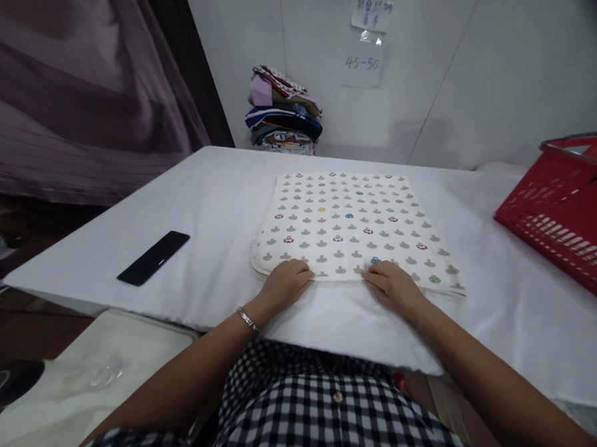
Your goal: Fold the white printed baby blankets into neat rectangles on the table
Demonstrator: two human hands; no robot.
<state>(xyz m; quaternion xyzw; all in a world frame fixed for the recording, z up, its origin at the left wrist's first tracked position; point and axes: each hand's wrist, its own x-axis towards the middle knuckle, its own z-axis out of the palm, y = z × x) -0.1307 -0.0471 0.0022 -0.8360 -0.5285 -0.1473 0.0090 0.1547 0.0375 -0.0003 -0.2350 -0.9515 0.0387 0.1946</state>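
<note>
A folded white cloth (348, 229), printed with small grey, red, blue and green motifs, lies flat in front of me on the white-covered table. Its layers show at the near left corner. My left hand (288, 280) grips the near edge left of the middle, fingers curled on top and thumb at the edge. On the same edge, farther right, my right hand (392, 287) pinches the cloth in a similar way. A bracelet (248, 319) circles my left wrist.
A black phone (154, 258) lies on the table (219, 206) at the left. At the right stands a red plastic basket (569, 211). Stacked folded fabrics (285, 113) rise behind the far edge, near a wall with paper signs (364, 63). A purple curtain (75, 85) hangs at left.
</note>
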